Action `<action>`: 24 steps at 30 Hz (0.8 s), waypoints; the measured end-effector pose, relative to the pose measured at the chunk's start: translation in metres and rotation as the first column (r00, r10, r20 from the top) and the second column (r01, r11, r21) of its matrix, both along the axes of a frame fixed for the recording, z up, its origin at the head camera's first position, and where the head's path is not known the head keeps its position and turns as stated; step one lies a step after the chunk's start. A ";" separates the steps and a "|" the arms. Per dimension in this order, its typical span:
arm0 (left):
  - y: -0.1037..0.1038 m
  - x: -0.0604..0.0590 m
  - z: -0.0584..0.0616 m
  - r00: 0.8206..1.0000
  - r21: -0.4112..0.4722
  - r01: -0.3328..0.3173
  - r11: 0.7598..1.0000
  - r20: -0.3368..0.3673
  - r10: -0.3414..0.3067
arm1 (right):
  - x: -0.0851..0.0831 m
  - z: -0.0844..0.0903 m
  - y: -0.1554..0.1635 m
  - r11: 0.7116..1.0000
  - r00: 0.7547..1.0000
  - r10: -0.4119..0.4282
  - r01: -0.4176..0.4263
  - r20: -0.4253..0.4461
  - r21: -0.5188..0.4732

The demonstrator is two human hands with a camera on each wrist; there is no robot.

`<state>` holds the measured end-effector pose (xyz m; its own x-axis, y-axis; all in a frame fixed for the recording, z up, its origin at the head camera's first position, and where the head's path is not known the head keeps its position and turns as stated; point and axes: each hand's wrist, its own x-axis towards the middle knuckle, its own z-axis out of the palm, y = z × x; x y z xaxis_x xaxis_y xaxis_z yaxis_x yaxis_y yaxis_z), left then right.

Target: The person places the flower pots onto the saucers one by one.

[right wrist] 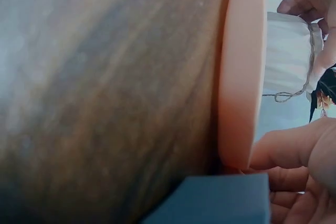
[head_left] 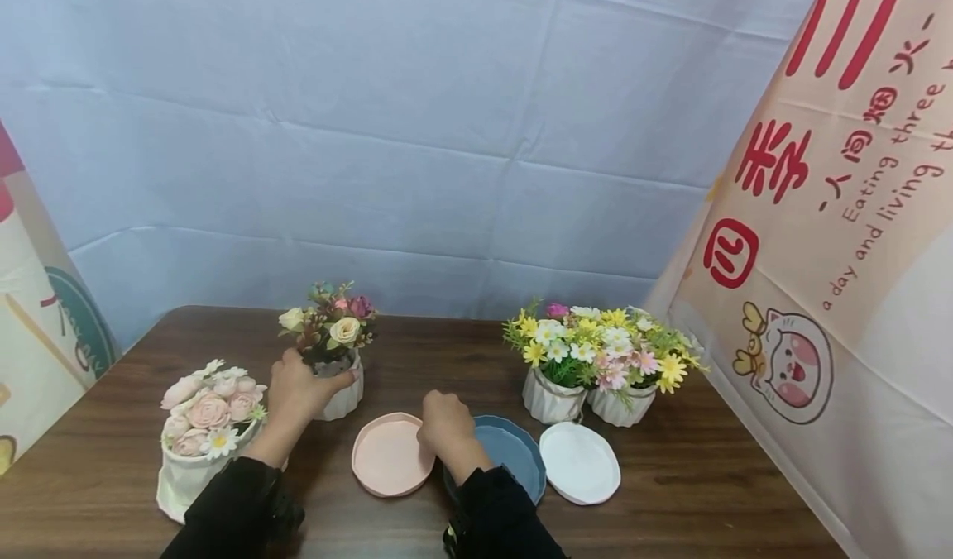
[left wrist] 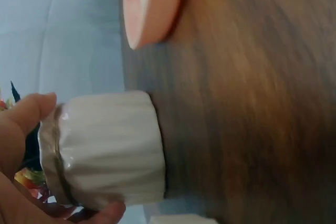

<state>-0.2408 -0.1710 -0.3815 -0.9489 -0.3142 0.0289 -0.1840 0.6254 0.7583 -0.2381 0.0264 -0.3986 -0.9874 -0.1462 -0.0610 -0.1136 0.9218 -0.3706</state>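
In the head view my left hand (head_left: 301, 389) grips a white ribbed flowerpot (head_left: 345, 394) by its top, thumb and fingers round the rim. Cream, pink and purple artificial flowers (head_left: 335, 323) rise from this pot. Twine circles its neck in the right wrist view, and its base looks to be on the table. My right hand (head_left: 450, 433) pinches the right edge of a pink plate (head_left: 389, 456), which lies flat. Beneath that wrist is a blue plate (head_left: 514, 453), partly covered by the forearm. The right fingertips are partly hidden behind the pink rim.
A white plate (head_left: 581, 464) lies right of the blue one. Behind it stand two white pots (head_left: 551, 398) of yellow, white and pink flowers. At the left, beside my left forearm, is a white pot (head_left: 182, 480) of pale pink flowers. Cloth (head_left: 447, 170) hangs behind the wooden table.
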 end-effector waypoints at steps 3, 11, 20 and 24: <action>-0.001 -0.001 0.000 1.000 -0.017 0.004 1.000 0.004 -0.004 | -0.001 0.000 0.001 1.000 1.000 -0.007 0.007 0.006 0.006; -0.003 -0.002 0.001 0.999 -0.061 0.017 0.998 0.039 -0.015 | 0.000 0.000 0.001 1.000 1.000 -0.001 0.001 0.024 -0.003; -0.003 -0.003 0.002 0.999 -0.079 0.010 0.997 0.034 -0.007 | -0.002 0.000 0.002 1.000 0.999 -0.013 0.013 0.037 -0.001; -0.003 -0.003 0.002 0.999 -0.085 0.017 0.996 0.039 -0.013 | -0.002 0.002 0.002 1.000 0.999 -0.010 0.010 0.038 -0.009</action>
<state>-0.2438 -0.1741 -0.3793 -0.9544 -0.2978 0.0186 -0.2019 0.6904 0.6947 -0.2399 0.0285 -0.3969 -0.9858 -0.1371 -0.0972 -0.0901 0.9194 -0.3828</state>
